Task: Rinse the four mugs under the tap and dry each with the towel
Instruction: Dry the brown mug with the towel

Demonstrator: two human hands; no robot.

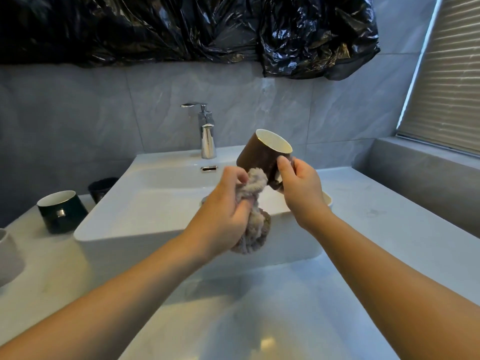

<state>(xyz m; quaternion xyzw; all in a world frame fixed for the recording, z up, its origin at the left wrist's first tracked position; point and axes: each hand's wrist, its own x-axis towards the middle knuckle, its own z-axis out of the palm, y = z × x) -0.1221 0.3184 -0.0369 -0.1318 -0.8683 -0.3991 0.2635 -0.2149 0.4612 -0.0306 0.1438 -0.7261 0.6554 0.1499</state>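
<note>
A brown mug (257, 155) with a white inside is held tilted above the white sink (161, 203), its mouth facing up and to the right. My right hand (298, 188) grips it at the handle side. My left hand (228, 203) clutches a bunched beige towel (253, 219) and presses it against the mug's lower side. A dark green mug (61, 213) stands upright on the counter left of the sink. A black mug (101, 188) sits behind it. Part of a grey mug (7, 253) shows at the left edge. The chrome tap (207, 137) shows no water running.
The pale counter (376, 209) runs around the sink on both sides. A small white rim (327, 200) peeks out behind my right wrist. Black plastic sheeting (181, 29) hangs on the wall above. A raised ledge and a window blind (446, 81) lie at the right.
</note>
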